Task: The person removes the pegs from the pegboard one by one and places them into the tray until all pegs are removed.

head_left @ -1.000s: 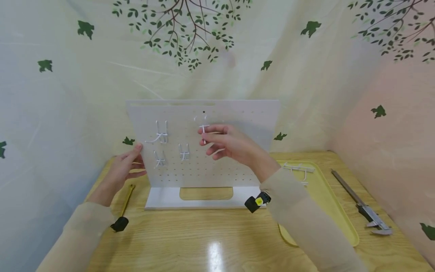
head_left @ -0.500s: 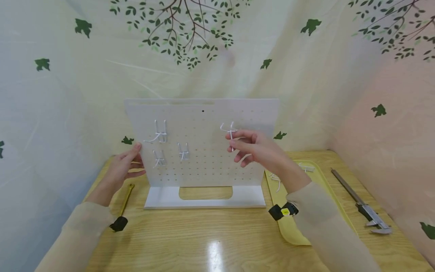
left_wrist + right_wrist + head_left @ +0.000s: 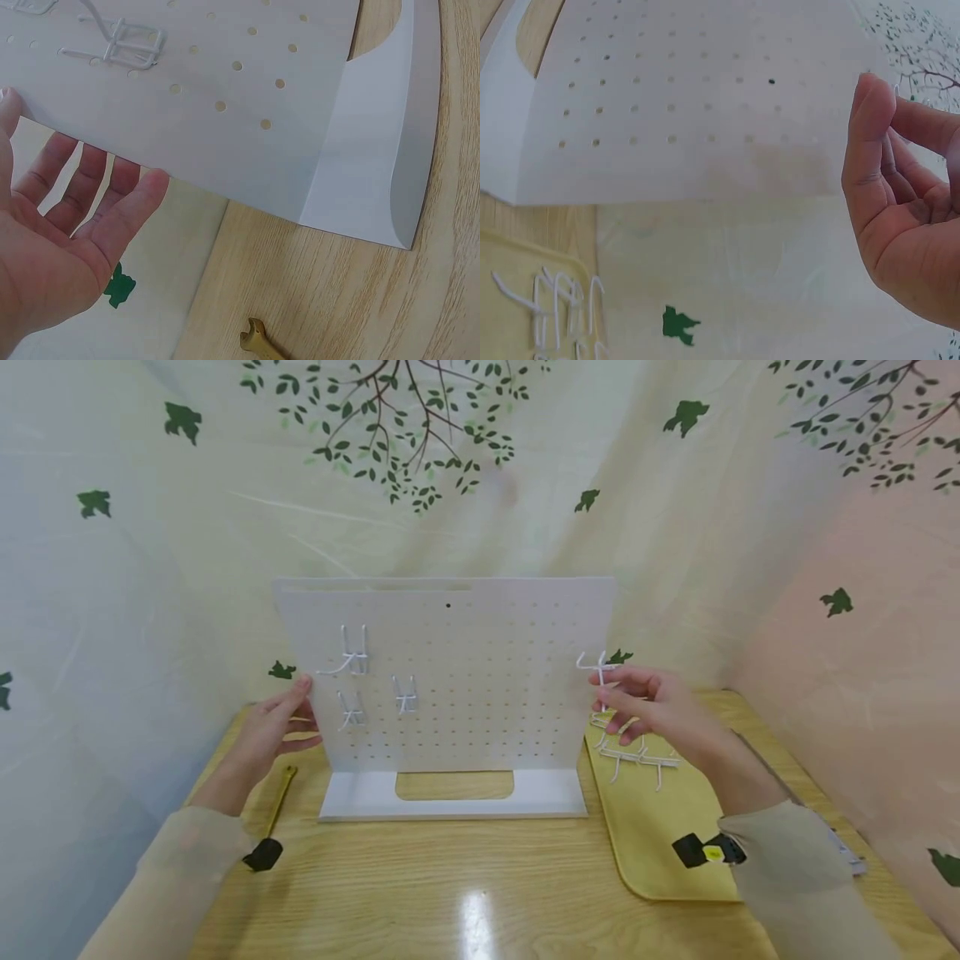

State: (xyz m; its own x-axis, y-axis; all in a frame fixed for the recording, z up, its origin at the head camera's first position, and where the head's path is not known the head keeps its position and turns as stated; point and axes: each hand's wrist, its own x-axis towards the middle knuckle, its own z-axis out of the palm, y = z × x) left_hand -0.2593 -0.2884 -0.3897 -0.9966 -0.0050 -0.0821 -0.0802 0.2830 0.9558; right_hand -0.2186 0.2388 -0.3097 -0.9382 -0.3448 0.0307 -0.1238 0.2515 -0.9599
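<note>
A white pegboard (image 3: 480,677) stands upright on its base. My left hand (image 3: 270,722) grips its left edge; in the left wrist view the thumb lies at the front and the fingers (image 3: 64,176) reach behind. Three white wire hooks hang on the board's left half: an upper one (image 3: 356,662), a lower one (image 3: 350,714) and one further right (image 3: 405,697). By the board's right edge, my right hand (image 3: 660,710) pinches another white pegboard hook (image 3: 602,670) between thumb and fingers. Its own wrist view mostly hides that hook behind the fingers (image 3: 870,112).
A yellow tray (image 3: 675,852) lies on the wooden table to the right, with several white hooks (image 3: 641,758) under the right hand. Beyond it, a caliper (image 3: 855,864) is partly covered by the right arm. A brass-coloured wrench (image 3: 283,793) lies near the left forearm.
My right hand has carried the pinched hook from the board's upper middle rightward and slightly down to its right edge, above the tray. The left hand keeps its grip.
</note>
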